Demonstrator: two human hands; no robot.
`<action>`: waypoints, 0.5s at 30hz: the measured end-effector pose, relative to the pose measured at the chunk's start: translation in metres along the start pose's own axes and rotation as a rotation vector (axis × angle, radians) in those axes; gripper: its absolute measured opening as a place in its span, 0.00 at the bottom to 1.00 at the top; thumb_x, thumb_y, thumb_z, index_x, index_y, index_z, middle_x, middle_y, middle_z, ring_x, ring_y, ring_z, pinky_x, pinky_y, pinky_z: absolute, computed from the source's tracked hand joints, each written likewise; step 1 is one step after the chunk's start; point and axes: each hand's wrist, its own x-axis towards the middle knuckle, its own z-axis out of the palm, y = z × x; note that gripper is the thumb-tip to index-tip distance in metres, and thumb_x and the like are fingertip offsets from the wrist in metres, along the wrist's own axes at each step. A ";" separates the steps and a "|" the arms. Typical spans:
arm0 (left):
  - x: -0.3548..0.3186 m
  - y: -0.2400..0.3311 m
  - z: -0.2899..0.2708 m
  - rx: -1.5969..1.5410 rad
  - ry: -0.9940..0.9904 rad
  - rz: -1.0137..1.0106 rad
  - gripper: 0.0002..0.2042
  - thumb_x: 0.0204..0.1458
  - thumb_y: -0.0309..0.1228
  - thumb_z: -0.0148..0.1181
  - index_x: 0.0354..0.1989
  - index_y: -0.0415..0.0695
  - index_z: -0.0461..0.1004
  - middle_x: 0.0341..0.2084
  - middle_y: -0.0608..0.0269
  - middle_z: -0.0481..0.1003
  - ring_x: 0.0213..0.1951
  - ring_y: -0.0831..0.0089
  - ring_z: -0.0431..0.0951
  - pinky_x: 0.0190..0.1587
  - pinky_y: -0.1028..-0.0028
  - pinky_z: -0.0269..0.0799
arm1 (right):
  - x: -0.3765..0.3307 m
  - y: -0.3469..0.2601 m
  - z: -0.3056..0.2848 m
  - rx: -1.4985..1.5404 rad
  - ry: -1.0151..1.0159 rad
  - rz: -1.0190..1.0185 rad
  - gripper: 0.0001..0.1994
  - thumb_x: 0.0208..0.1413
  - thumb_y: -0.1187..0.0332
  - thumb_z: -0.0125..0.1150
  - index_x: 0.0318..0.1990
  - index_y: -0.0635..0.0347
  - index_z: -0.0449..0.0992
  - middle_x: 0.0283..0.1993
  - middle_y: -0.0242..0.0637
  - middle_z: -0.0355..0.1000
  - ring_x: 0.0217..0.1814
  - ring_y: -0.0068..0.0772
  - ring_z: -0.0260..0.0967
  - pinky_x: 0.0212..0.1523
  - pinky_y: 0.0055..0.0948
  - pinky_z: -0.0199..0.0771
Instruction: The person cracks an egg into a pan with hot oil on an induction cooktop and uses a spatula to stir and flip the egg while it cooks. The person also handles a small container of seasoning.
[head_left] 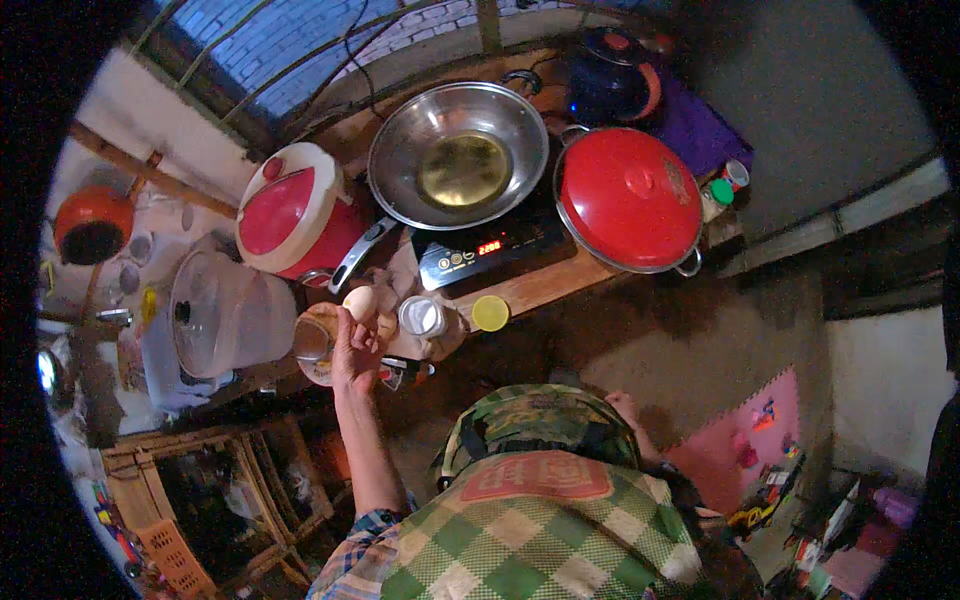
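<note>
My left hand [355,348] is closed around a pale egg [360,303], held up at the counter's near edge. Below and beside it are a round bowl [312,338], an open jar of white powder [422,317] and a yellow-green lid [490,313]. Farther off, a steel wok [395,160] with yellowish oil [462,170] in its bottom sits on a black induction cooker [500,262] whose red display is lit. The wok's handle points toward my left hand. My right hand [622,405] hangs low beside my apron, apart from the counter; its fingers are too unclear to make out.
A red-and-white rice cooker [290,210] stands left of the wok, a red-lidded pan [630,200] right of it. Clear plastic tubs [232,310] are at the left. A dark kettle [610,85] and small seasoning bottles [720,192] stand at the back right.
</note>
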 end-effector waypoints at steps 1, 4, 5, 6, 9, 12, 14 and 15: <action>-0.002 -0.005 0.015 -0.020 0.126 0.037 0.23 0.45 0.53 0.59 0.44 0.50 0.70 0.32 0.69 0.73 0.29 0.78 0.69 0.29 0.80 0.64 | 0.006 -0.005 0.003 -0.112 0.019 0.093 0.10 0.53 0.63 0.56 0.37 0.58 0.77 0.33 0.38 0.74 0.36 0.37 0.71 0.40 0.35 0.71; -0.027 0.000 0.001 0.005 0.099 0.053 0.23 0.45 0.53 0.60 0.44 0.49 0.70 0.32 0.69 0.72 0.31 0.79 0.69 0.29 0.80 0.64 | 0.019 -0.036 0.013 -0.949 0.086 0.339 0.09 0.53 0.65 0.56 0.35 0.60 0.77 0.31 0.39 0.74 0.34 0.37 0.71 0.40 0.34 0.71; -0.018 0.002 0.002 0.010 0.058 0.055 0.25 0.44 0.53 0.60 0.43 0.48 0.69 0.33 0.68 0.71 0.33 0.80 0.68 0.31 0.79 0.64 | 0.012 -0.015 -0.001 -0.584 0.083 0.114 0.09 0.53 0.65 0.56 0.35 0.61 0.77 0.31 0.39 0.74 0.34 0.37 0.71 0.39 0.34 0.71; -0.013 0.001 0.001 0.002 0.061 0.050 0.24 0.44 0.53 0.60 0.44 0.48 0.70 0.33 0.69 0.72 0.34 0.80 0.68 0.33 0.79 0.63 | 0.009 0.000 -0.016 -0.224 0.064 -0.100 0.09 0.53 0.66 0.56 0.35 0.61 0.77 0.32 0.39 0.74 0.34 0.37 0.71 0.39 0.34 0.71; -0.004 0.000 0.004 0.001 0.073 0.049 0.24 0.44 0.52 0.61 0.43 0.48 0.71 0.32 0.73 0.73 0.35 0.81 0.68 0.35 0.79 0.61 | 0.013 0.010 -0.035 0.009 -0.048 -0.054 0.09 0.53 0.68 0.55 0.34 0.64 0.77 0.32 0.40 0.73 0.38 0.40 0.70 0.44 0.37 0.69; -0.015 -0.004 0.000 -0.008 0.105 0.081 0.24 0.44 0.52 0.62 0.43 0.49 0.71 0.32 0.73 0.73 0.35 0.82 0.68 0.36 0.79 0.60 | 0.026 -0.009 -0.008 0.570 -0.116 0.108 0.08 0.52 0.70 0.54 0.35 0.65 0.76 0.35 0.43 0.73 0.43 0.43 0.68 0.50 0.40 0.66; -0.022 -0.003 0.004 -0.003 0.129 0.094 0.24 0.43 0.52 0.62 0.43 0.49 0.71 0.32 0.73 0.73 0.35 0.82 0.68 0.37 0.79 0.60 | 0.032 -0.015 -0.004 -0.654 0.035 0.370 0.08 0.52 0.70 0.54 0.33 0.67 0.75 0.36 0.44 0.73 0.45 0.44 0.67 0.53 0.42 0.64; -0.022 -0.001 0.006 -0.006 0.114 0.096 0.24 0.43 0.53 0.63 0.43 0.49 0.71 0.33 0.73 0.73 0.36 0.82 0.68 0.38 0.78 0.59 | 0.030 -0.014 -0.012 -0.635 0.034 0.397 0.08 0.52 0.70 0.54 0.33 0.67 0.75 0.36 0.44 0.73 0.46 0.44 0.67 0.54 0.42 0.63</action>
